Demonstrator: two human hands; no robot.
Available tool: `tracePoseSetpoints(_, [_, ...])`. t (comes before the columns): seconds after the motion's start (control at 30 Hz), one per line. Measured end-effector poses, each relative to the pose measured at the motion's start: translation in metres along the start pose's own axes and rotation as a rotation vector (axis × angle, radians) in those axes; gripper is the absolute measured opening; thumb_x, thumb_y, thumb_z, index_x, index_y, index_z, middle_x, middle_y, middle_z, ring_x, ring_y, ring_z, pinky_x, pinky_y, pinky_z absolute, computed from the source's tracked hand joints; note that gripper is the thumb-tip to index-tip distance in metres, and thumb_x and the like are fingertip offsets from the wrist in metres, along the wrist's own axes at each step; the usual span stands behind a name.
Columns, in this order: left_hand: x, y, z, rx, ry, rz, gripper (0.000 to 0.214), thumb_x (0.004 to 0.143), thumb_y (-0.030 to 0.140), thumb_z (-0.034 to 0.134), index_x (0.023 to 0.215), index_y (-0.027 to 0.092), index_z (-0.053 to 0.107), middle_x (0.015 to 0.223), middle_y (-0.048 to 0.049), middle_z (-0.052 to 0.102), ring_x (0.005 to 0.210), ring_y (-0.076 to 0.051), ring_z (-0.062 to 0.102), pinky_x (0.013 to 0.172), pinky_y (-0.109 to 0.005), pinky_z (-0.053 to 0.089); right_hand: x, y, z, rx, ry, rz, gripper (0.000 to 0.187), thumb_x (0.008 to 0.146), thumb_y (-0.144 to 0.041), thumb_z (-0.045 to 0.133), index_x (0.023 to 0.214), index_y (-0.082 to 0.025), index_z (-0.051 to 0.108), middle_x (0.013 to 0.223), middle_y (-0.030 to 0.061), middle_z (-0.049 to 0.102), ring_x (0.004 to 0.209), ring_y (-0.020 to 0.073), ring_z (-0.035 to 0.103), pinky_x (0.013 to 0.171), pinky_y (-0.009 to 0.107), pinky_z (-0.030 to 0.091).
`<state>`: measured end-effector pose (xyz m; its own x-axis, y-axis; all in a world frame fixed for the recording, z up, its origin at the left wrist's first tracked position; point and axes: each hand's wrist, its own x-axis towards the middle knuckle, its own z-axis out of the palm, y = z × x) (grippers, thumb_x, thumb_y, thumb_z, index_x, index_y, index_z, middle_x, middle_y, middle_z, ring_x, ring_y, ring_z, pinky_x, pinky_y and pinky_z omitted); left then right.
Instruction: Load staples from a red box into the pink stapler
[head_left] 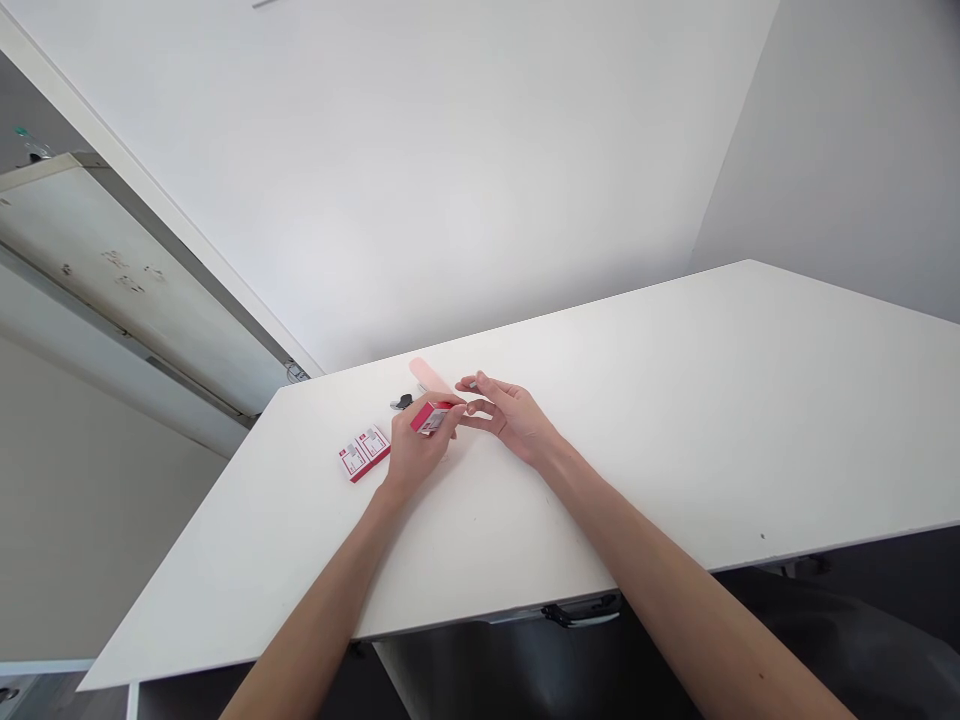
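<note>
My left hand [416, 445] is closed round a small red-and-white box [431, 417], held tilted above the table. Close on its right, my right hand [512, 415] pinches a small grey piece [473, 384] between thumb and forefinger, too small to name. The other fingers of that hand are bent towards the box. Two similar red-and-white boxes [364, 453] lie side by side left of my left hand. Behind it are a small black object with a shiny end [403, 402] and a pale pink strip with a rounded end [426, 374], both partly hidden.
The white table [675, 420] has its back edge at a white wall [480, 150]. A black handle [581, 611] shows under the front edge. A worn pale panel [150, 270] stands beyond on the left, with a clear bottle [31, 146] near its top.
</note>
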<state>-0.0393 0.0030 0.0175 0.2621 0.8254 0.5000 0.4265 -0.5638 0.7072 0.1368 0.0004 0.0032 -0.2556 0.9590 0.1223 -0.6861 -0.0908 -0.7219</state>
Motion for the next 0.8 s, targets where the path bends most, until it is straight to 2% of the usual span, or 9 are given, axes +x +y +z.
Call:
tracePoseSetpoints(0.13, [0.0, -0.001, -0.001, -0.005, -0.015, -0.067, 0.026, 0.098, 0.046, 0.066, 0.096, 0.021, 0.073, 0.071, 0.001, 0.071, 0.056, -0.013, 0.064, 0.055, -0.027, 0.052, -0.001, 0.0, 0.001, 0.034, -0.028, 0.001, 0.038, 0.076, -0.056, 0.087, 0.088, -0.021, 0.079, 0.117, 0.0066, 0.066, 0.079, 0.0126, 0.055, 0.099, 0.046, 0.06])
tracePoseSetpoints(0.27, [0.0, 0.0, 0.0, 0.026, -0.034, -0.06, 0.03, 0.1, 0.047, 0.061, 0.105, 0.021, 0.074, 0.061, 0.0023, 0.067, 0.055, -0.014, 0.062, 0.055, -0.028, 0.05, -0.002, 0.0, 0.003, 0.064, -0.035, -0.011, 0.04, 0.076, -0.059, 0.086, 0.093, -0.023, 0.079, 0.115, 0.005, 0.068, 0.082, 0.0139, 0.056, 0.099, 0.046, 0.059])
tracePoseSetpoints(0.43, [-0.001, 0.002, 0.002, -0.027, -0.08, -0.059, 0.03, 0.101, 0.046, 0.061, 0.111, 0.021, 0.073, 0.077, -0.0009, 0.073, 0.059, -0.015, 0.066, 0.057, -0.03, 0.05, -0.001, 0.001, 0.003, 0.089, -0.014, 0.003, 0.045, 0.075, -0.064, 0.084, 0.094, -0.024, 0.078, 0.11, 0.0052, 0.069, 0.085, 0.0159, 0.058, 0.096, 0.045, 0.059])
tracePoseSetpoints(0.57, [0.0, -0.001, 0.003, 0.006, -0.087, -0.027, 0.025, 0.103, 0.04, 0.057, 0.113, 0.022, 0.072, 0.078, -0.0008, 0.071, 0.062, -0.015, 0.064, 0.062, -0.03, 0.052, 0.001, 0.002, 0.001, 0.084, -0.002, 0.013, 0.044, 0.076, -0.064, 0.084, 0.09, -0.023, 0.078, 0.113, 0.0061, 0.069, 0.085, 0.0162, 0.058, 0.095, 0.044, 0.059])
tracePoseSetpoints(0.67, [-0.001, -0.006, 0.002, 0.119, -0.043, 0.09, 0.021, 0.102, 0.026, 0.054, 0.115, 0.025, 0.069, 0.097, -0.0038, 0.071, 0.077, -0.016, 0.066, 0.066, -0.03, 0.052, 0.002, 0.002, -0.003, 0.047, 0.055, 0.004, 0.041, 0.077, -0.061, 0.084, 0.089, -0.023, 0.079, 0.12, 0.0062, 0.068, 0.08, 0.0136, 0.055, 0.097, 0.042, 0.058])
tracePoseSetpoints(0.73, [-0.001, -0.011, 0.001, 0.243, -0.013, 0.167, 0.032, 0.096, 0.014, 0.051, 0.12, 0.027, 0.067, 0.109, -0.0054, 0.067, 0.089, -0.018, 0.066, 0.07, -0.03, 0.052, 0.004, 0.002, -0.005, -0.001, 0.125, -0.03, 0.037, 0.078, -0.059, 0.084, 0.091, -0.024, 0.081, 0.122, 0.0052, 0.069, 0.078, 0.0119, 0.053, 0.1, 0.039, 0.056])
tracePoseSetpoints(0.8, [-0.001, -0.016, 0.0, 0.364, 0.005, 0.189, 0.044, 0.09, 0.006, 0.049, 0.124, 0.028, 0.066, 0.11, -0.006, 0.062, 0.092, -0.019, 0.064, 0.069, -0.029, 0.051, 0.005, 0.002, -0.006, -0.053, 0.18, -0.078, 0.035, 0.079, -0.057, 0.084, 0.094, -0.025, 0.081, 0.122, 0.0045, 0.07, 0.077, 0.0113, 0.053, 0.099, 0.037, 0.054])
